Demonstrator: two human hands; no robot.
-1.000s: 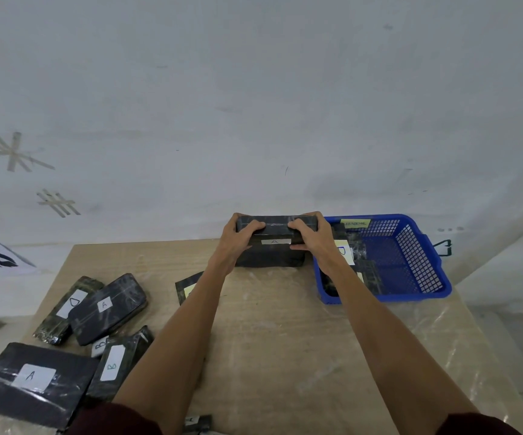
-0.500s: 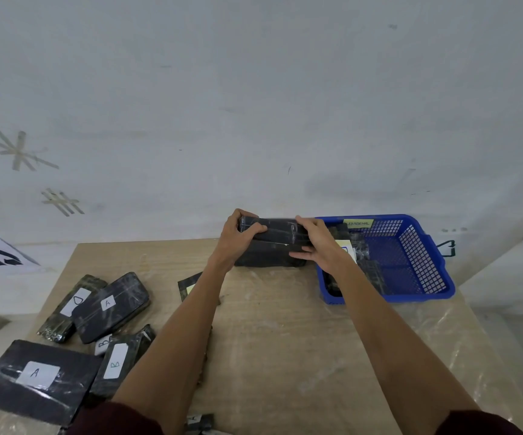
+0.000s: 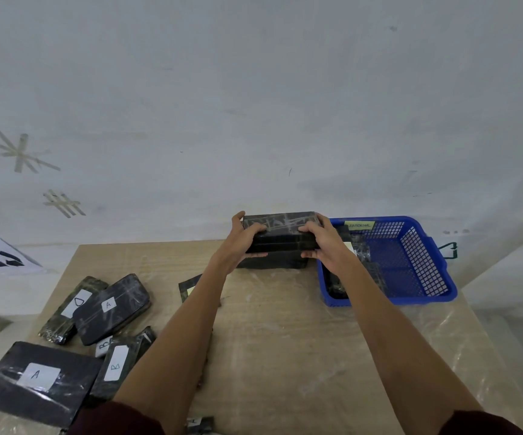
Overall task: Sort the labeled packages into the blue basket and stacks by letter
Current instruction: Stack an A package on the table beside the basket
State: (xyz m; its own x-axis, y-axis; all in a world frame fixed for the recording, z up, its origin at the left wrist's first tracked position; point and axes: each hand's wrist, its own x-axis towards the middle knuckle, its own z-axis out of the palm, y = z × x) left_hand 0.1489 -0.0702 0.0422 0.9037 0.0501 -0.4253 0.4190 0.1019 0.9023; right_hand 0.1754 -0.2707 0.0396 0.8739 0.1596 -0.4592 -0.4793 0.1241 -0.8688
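My left hand (image 3: 243, 239) and my right hand (image 3: 323, 239) grip the two ends of a black wrapped package (image 3: 280, 232), tilted so that its taped back faces me, above a stack of black packages (image 3: 274, 261) at the table's far edge. The blue basket (image 3: 417, 265) with a yellow tag stands just right of the stack and holds several dark packages (image 3: 365, 255). At the left lie loose packages: one labeled D (image 3: 73, 304), a small A (image 3: 112, 307), a B (image 3: 118, 365) and a large A (image 3: 35, 376).
The wooden table (image 3: 285, 340) has plastic film over its right part. A flat dark packet (image 3: 189, 288) lies under my left forearm, and another label peeks out at the near edge (image 3: 199, 423). A white wall rises right behind the table.
The package in both hands has been lifted a little and tipped up; its white label, seen a second ago, now faces away. My right hand shifted back onto the package's right end.
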